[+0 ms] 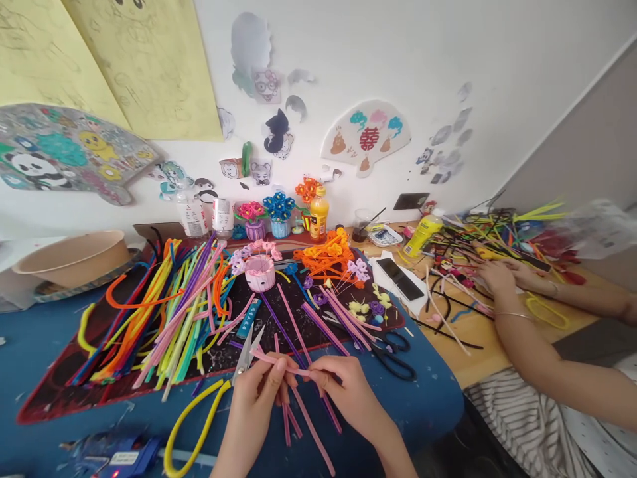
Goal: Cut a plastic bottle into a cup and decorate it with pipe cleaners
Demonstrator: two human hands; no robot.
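My left hand (266, 385) pinches a short pink pipe cleaner (265, 357) between thumb and fingers. Its left end sticks out past those fingers. On the same pipe cleaner, my right hand (342, 384) closes thumb and forefinger, so the two hands nearly meet. Loose pink and purple pipe cleaners (318, 446) lie beneath and between the hands. Scissors with yellow handles (195, 425) rest beside my left wrist, blades pointing away. Black-handled scissors (395, 358) lie right of my right hand. Beyond the hands stands a small pink pot (260, 274) with pipe-cleaner flowers at its rim.
A bundle of coloured pipe cleaners (186, 305) covers the dark mat's left side. A blue glue gun (117, 457), its red light lit, lies at front left. Orange pipe-cleaner pieces (326, 259), bottles and a phone (399, 279) sit farther back. A co-worker's hands (502, 275) work at right.
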